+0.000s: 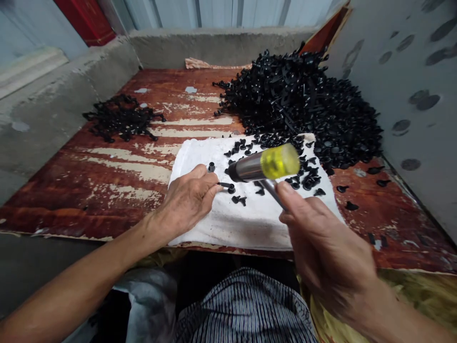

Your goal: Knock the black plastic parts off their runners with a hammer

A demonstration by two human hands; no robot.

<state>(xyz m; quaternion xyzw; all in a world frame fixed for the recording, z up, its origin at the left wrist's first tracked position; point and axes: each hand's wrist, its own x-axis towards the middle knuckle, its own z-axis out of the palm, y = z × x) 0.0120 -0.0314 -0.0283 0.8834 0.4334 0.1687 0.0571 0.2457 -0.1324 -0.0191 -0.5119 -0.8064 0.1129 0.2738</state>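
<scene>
My left hand [191,197] pinches the end of a small black part [225,185] over a white cloth [214,219]. The part's round end lies on the cloth, to the right of my fingertips. Just above these fingers stands a small black cylinder [212,166]. My right hand [321,228] is wrapped round the handle of a hammer [250,166], whose head has a yellow translucent face and a dark face. The hammer head hangs above the cloth, right of the held part. Loose black pieces [310,180] lie on the cloth around it.
A large heap of black parts [293,95] fills the back right of the worn red table [117,190]. A smaller black pile [123,116] sits at the back left. Concrete ledges [214,47] border the back and left, and a spotted grey panel [410,105] rises at the right.
</scene>
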